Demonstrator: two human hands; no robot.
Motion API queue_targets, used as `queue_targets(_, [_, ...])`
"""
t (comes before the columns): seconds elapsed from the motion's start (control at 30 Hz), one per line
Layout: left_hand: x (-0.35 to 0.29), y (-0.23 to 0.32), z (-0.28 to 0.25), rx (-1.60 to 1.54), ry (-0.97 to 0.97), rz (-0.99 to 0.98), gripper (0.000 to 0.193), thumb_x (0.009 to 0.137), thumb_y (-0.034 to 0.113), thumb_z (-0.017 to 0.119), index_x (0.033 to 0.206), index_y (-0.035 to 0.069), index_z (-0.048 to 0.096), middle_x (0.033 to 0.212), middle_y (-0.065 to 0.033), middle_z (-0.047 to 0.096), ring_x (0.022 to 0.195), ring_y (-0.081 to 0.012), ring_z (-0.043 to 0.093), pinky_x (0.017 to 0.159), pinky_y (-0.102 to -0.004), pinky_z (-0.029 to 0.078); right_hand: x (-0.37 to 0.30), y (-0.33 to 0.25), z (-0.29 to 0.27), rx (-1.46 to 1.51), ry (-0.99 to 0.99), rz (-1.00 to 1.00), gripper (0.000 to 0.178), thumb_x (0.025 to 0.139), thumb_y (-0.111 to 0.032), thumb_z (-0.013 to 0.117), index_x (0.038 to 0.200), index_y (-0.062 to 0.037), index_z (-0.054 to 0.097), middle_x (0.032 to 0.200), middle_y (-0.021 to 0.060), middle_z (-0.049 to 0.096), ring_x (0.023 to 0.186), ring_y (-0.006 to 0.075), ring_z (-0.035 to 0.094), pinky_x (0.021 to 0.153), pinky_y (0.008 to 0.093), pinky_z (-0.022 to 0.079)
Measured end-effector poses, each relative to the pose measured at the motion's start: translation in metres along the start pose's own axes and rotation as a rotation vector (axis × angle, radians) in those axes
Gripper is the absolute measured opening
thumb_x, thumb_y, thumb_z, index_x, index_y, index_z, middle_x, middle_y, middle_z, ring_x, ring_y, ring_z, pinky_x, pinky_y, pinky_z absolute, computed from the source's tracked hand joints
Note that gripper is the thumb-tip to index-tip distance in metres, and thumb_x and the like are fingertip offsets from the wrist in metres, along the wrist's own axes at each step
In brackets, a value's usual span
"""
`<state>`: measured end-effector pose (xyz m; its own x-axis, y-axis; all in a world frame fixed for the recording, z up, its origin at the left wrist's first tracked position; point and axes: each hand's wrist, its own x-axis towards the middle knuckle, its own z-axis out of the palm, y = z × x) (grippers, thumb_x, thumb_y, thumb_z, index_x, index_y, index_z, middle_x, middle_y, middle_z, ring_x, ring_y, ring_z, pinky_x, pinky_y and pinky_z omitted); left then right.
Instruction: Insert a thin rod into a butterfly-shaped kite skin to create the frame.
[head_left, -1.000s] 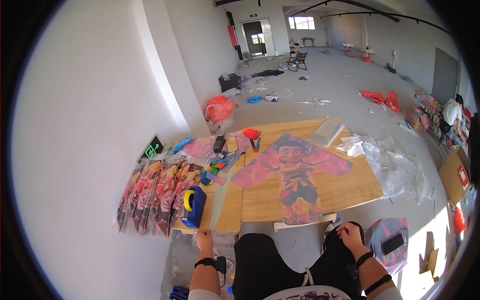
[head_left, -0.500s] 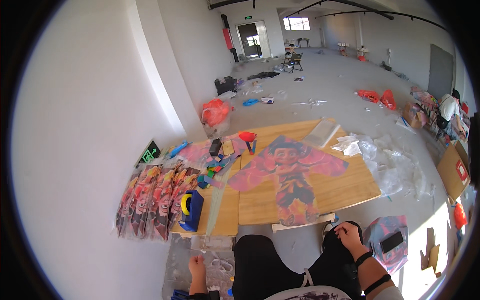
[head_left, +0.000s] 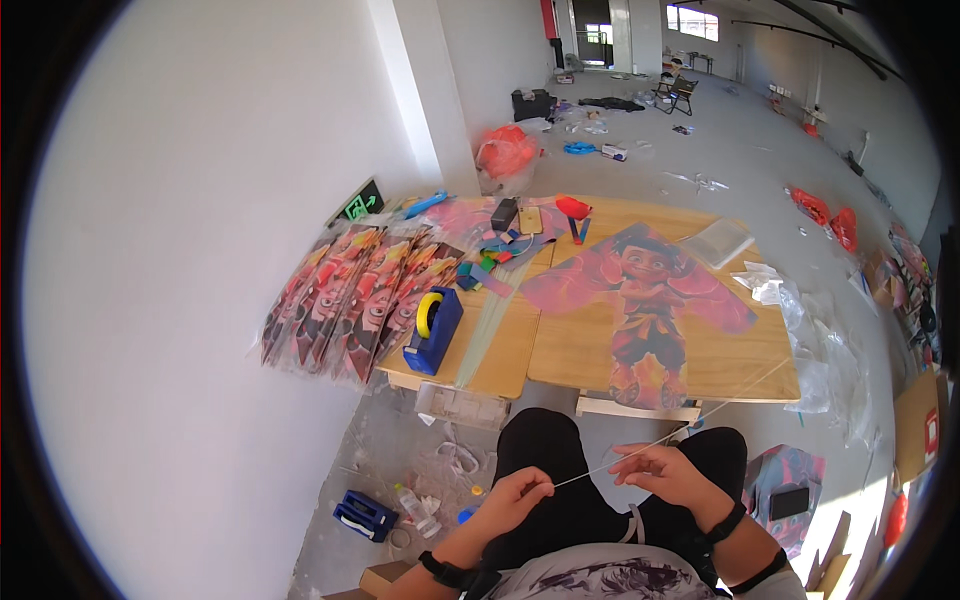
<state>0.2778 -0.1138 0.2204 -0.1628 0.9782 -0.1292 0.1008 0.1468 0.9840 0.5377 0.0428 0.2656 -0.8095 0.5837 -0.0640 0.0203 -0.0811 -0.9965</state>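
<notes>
Both hands have come together over the lap, below the kite (head_left: 645, 300): left hand (head_left: 518, 492) and right hand (head_left: 665, 470) pinch a thin rod (head_left: 600, 466); keeping it taut and level seems wise

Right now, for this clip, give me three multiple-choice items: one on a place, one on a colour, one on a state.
1. Where does the kite lie?
A. on the floor
B. flat on the table
C. against the wall

2. What colour is the tape dispenser?
A. blue with a yellow roll
B. all red
C. white

3. How is the thin rod held?
A. left hand alone
B. lying loose on the table
C. pinched by both the left hand and right hand

Answers:
1 B, the kite is spread across the tabletop.
2 A, its body is blue and its roll is yellow.
3 C, each hand's fingers close on the rod above the lap.
</notes>
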Motion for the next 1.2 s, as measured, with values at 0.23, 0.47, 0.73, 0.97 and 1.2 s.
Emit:
queue_targets(0.23, [0.025, 0.007, 0.003, 0.119, -0.127, 0.215, 0.022, 0.107, 0.019, 0.054, 0.115, 0.004, 0.068, 0.101, -0.0031, 0.069, 0.086, -0.0109, 0.061, 0.078, -0.0261, 0.050, -0.005, 0.007, -0.004, -0.127, 0.074, -0.254, 0.014, 0.100, 0.001, 0.058, 0.104, 0.0037, 0.071, 0.102, 0.0113, 0.069, 0.090, 0.0184, 0.069, 0.080, 0.0291, 0.055])
queue_targets(0.47, [0.094, -0.115, -0.133, 0.946, 0.459, 0.094, 0.018, 0.096, 0.018, 0.059, 0.104, 0.010, 0.072, 0.096, -0.0152, 0.071, 0.093, -0.0377, 0.069, 0.082, -0.0492, 0.055, -0.079, 0.033, -0.062, -0.082, 0.656, -0.146, 0.018, 0.106, -0.008, 0.052, 0.099, 0.0007, 0.067, 0.096, 0.0092, 0.068, 0.080, 0.0153, 0.067, 0.073, 0.0271, 0.054])
queue_targets(0.73, [0.170, -0.158, -0.154, 1.069, 0.005, -0.223, 0.023, 0.086, 0.019, 0.066, 0.103, 0.010, 0.078, 0.110, -0.0179, 0.073, 0.109, -0.0356, 0.068, 0.093, -0.0456, 0.054, -0.132, 0.092, -0.058, 0.061, 0.947, -0.026, 0.014, 0.107, -0.014, 0.054, 0.105, -0.0037, 0.063, 0.092, 0.0068, 0.068, 0.071, 0.0122, 0.064, 0.066, 0.0259, 0.051])
queue_targets(0.97, [0.221, -0.184, -0.133, 1.185, -0.075, -0.609, 0.045, 0.084, 0.018, 0.075, 0.129, 0.013, 0.070, 0.139, -0.0116, 0.065, 0.126, -0.0305, 0.063, 0.100, -0.0470, 0.053, -0.130, 0.106, -0.057, 0.052, 0.970, -0.011, 0.013, 0.105, -0.005, 0.054, 0.106, 0.0002, 0.066, 0.094, 0.0104, 0.070, 0.071, 0.0134, 0.065, 0.066, 0.0254, 0.051])
queue_targets(1.2, [0.230, -0.198, -0.130, 1.253, -0.088, -0.551, 0.045, 0.088, 0.022, 0.073, 0.131, 0.010, 0.068, 0.135, -0.0176, 0.066, 0.126, -0.0335, 0.063, 0.101, -0.0435, 0.054, -0.135, 0.111, -0.062, 0.069, 0.955, -0.020, 0.014, 0.105, -0.006, 0.054, 0.107, 0.0015, 0.066, 0.096, 0.0111, 0.071, 0.071, 0.0148, 0.066, 0.066, 0.0268, 0.053])
